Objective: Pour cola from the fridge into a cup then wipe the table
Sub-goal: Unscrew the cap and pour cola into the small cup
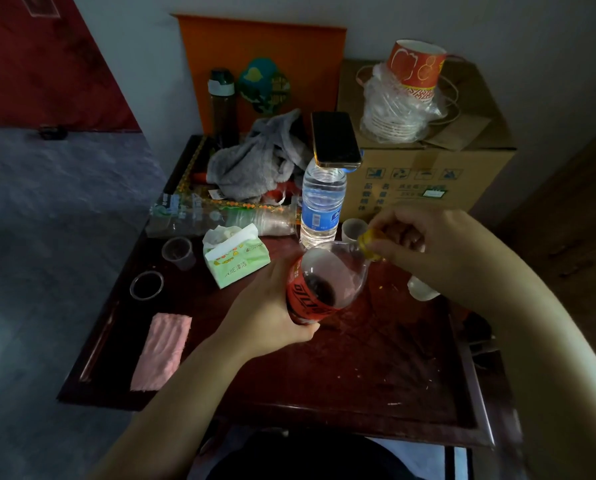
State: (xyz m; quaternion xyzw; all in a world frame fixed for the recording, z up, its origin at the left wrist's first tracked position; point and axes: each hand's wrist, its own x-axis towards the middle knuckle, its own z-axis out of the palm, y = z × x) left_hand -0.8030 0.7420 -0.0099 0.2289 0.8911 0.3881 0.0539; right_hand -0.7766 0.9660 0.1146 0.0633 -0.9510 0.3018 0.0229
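A cola bottle (324, 282) with a red label and little dark liquid left hangs tilted over the dark red table (359, 368). My left hand (272, 313) grips its lower body. My right hand (414, 244) pinches the yellow cap (367, 245) at its neck. A clear plastic cup (147, 285) holding dark liquid stands at the left of the table, with another small cup (178, 252) behind it. A pink cloth (161, 351) lies flat near the left edge.
A water bottle (322, 206) with a phone (334, 140) on top stands mid-table beside a tissue pack (236, 259). Grey cloth (255, 161), a sleeve of plastic cups (220, 220) and a cardboard box (428, 161) with paper cups crowd the back.
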